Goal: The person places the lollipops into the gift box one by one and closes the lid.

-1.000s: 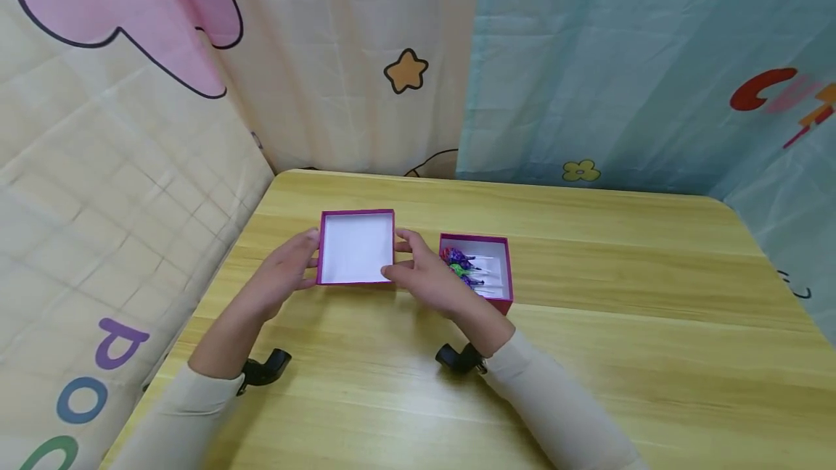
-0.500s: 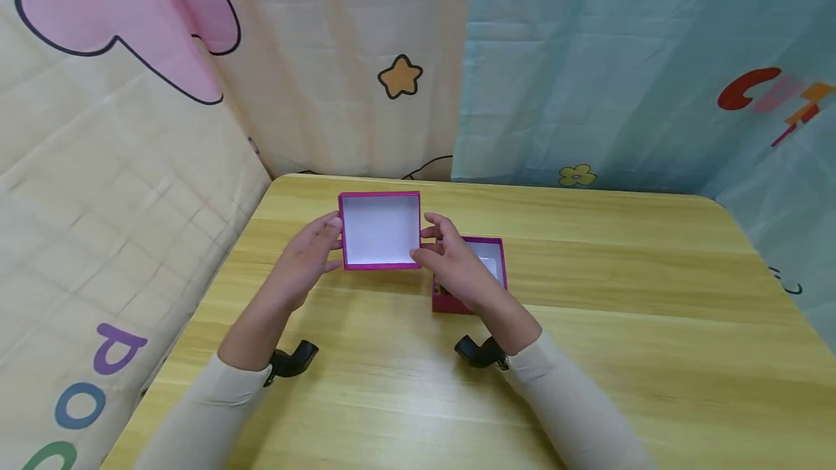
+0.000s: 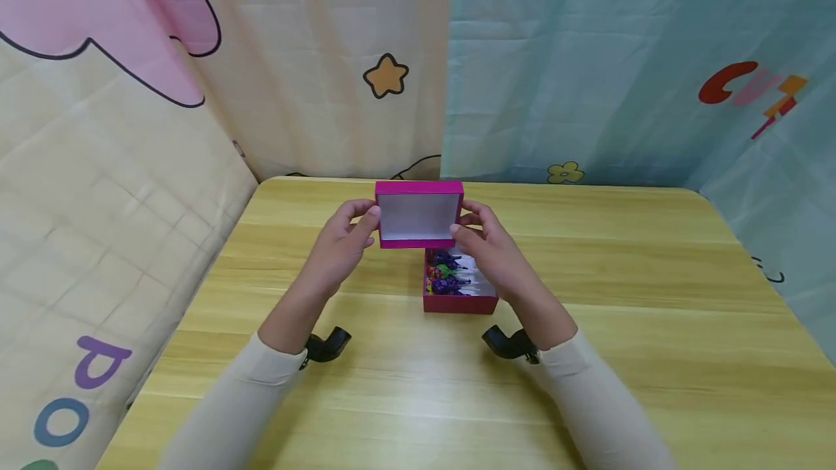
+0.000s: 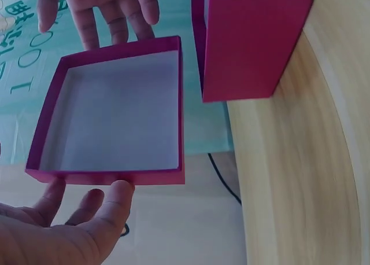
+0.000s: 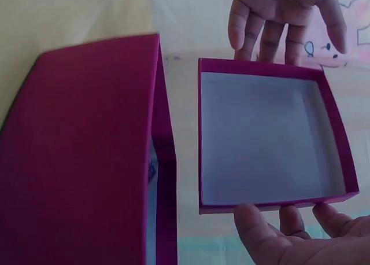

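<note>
A magenta box lid (image 3: 420, 216) with a white inside is held up above the table, tilted so that its hollow faces me. My left hand (image 3: 339, 249) holds its left side by the fingertips and thumb. On the opposite side my right hand (image 3: 496, 252) does the same, its thumb at the lower right corner. Just below and slightly right stands the open magenta box (image 3: 459, 304), with several wrapped lollipops (image 3: 447, 281) lying in it, sticks to the right. The lid and right hand hide part of the box. Both wrist views show the lid (image 4: 115, 114) apart from the box (image 5: 81, 155).
The box rests on a wooden table (image 3: 627, 289) whose back edge meets printed curtains (image 3: 555, 56). Black wrist-worn devices (image 3: 329, 344) jut inward from both forearms. A dark cord (image 4: 224, 178) shows in the left wrist view.
Both hands have carried the lid right and away from me, from left of the box to above its back edge. The lid has tilted more upright. The lollipops are visible again.
</note>
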A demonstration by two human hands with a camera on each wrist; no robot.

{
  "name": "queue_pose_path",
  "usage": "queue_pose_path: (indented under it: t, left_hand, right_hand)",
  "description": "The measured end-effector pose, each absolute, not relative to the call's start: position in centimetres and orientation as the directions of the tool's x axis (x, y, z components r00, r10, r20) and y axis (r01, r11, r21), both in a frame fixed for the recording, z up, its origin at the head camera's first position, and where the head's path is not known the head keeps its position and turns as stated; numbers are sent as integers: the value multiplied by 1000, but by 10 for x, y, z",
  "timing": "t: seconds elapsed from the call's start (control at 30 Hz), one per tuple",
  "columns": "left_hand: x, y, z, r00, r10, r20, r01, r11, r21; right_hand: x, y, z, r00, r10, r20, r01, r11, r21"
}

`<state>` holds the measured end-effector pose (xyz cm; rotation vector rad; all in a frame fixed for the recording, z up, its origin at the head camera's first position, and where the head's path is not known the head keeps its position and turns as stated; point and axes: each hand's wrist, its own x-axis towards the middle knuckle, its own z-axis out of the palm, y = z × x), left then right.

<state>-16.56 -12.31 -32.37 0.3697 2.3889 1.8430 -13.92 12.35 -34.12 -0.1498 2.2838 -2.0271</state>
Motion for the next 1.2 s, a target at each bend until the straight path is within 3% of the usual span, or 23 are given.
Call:
queue_pose_path:
  t: [0.37,0.67,0.9,1.2]
  left_hand:
    - [-166,-95,-336,-937,282,208,286,270,919]
    - [-164,-92,-347,-843,411,347,468,243,850]
    - [-164,-93,-356,-775,538,332,547,308,778]
    - [-160,-94,-367,-714,645,273,604,370,706]
  right_hand:
    - [-133,154,-340,-997,-45,57,-63,141,-988]
    - [-125,173,-350,-996,-70,53,-76,387,-919]
    - [-116,187,-357,-984,-142,107,-171,580,-796]
    - [-102,196,-364,-975,-189,117,-218,706,-674]
